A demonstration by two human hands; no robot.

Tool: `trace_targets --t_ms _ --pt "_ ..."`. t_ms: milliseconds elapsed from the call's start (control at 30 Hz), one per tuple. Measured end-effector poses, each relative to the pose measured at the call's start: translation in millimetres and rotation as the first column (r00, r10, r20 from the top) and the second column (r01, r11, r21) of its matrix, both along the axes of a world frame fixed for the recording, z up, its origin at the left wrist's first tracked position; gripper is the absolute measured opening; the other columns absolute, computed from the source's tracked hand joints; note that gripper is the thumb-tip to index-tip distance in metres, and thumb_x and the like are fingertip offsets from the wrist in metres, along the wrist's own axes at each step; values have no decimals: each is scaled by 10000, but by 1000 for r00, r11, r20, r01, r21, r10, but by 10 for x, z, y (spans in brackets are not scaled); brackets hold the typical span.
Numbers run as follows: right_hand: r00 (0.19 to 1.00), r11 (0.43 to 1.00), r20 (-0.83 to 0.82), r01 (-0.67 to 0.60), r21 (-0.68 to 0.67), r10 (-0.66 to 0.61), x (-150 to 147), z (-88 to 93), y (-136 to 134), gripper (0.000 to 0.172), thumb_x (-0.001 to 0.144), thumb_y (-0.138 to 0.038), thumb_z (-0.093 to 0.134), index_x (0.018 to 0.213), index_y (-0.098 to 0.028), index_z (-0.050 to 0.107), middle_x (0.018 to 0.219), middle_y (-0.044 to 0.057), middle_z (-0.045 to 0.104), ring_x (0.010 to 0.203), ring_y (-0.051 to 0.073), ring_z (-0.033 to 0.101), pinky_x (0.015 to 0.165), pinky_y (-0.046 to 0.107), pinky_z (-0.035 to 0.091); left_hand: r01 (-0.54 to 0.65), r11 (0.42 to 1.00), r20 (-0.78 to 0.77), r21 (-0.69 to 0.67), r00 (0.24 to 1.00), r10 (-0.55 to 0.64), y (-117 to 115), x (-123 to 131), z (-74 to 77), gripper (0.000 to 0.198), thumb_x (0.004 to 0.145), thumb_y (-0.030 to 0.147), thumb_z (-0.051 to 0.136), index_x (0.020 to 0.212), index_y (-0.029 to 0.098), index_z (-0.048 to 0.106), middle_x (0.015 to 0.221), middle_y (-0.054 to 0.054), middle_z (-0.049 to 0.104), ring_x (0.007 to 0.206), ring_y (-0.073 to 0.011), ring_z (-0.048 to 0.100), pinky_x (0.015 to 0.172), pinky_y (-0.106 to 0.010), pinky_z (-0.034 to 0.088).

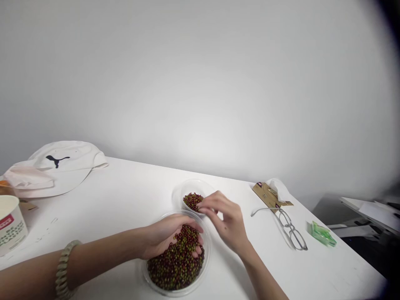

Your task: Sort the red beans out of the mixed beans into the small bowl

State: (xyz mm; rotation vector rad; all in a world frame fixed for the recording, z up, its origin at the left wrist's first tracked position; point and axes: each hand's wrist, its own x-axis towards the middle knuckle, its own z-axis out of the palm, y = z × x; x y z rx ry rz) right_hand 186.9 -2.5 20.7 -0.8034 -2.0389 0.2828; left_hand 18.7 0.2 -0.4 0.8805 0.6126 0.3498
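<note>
A clear round bowl (204, 266) full of mixed red and green beans (175, 266) sits near the table's front edge. My left hand (164, 237) lies in it, fingers curled into the beans. Just behind stands a smaller clear bowl (187, 189) holding a small heap of mostly red beans (192, 200). My right hand (223, 221) hovers over the small bowl's near right rim, fingertips pinched together; whatever is between them is too small to make out. A beaded bracelet (64, 266) is on my left wrist.
On the white table (131, 196) lie a white cap with a black logo (59, 166) at the far left, a paper cup (11, 225) at the left edge, a brown tissue pack (268, 195), grey glasses (292, 231) and a green plastic item (321, 234) at the right.
</note>
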Motion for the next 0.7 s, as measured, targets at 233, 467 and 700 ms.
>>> trace_targets --t_ms 233,467,700 --pt "948 952 92 303 29 -305 160 -239 330 120 805 -191 544 848 -228 650 723 27 625 723 175 543 636 294 454 29 998 -39 60 999 -27 -5 -11 -11 271 712 350 490 761 120 624 740 -49 613 708 -153 542 747 -270 395" --pt "931 936 101 350 35 -352 166 -237 358 128 828 -199 499 834 -213 625 802 33 621 766 169 563 672 284 460 16 997 -42 72 999 -13 -11 -7 14 263 704 348 503 753 119 623 764 -55 615 708 -155 539 768 -281 385" --pt "907 913 103 404 60 -408 203 -202 356 112 840 -221 492 837 -197 601 828 41 616 799 174 554 727 303 444 17 998 -42 62 999 -15 -11 -6 -5 267 707 355 504 750 121 624 760 -56 611 707 -155 534 773 -286 384"
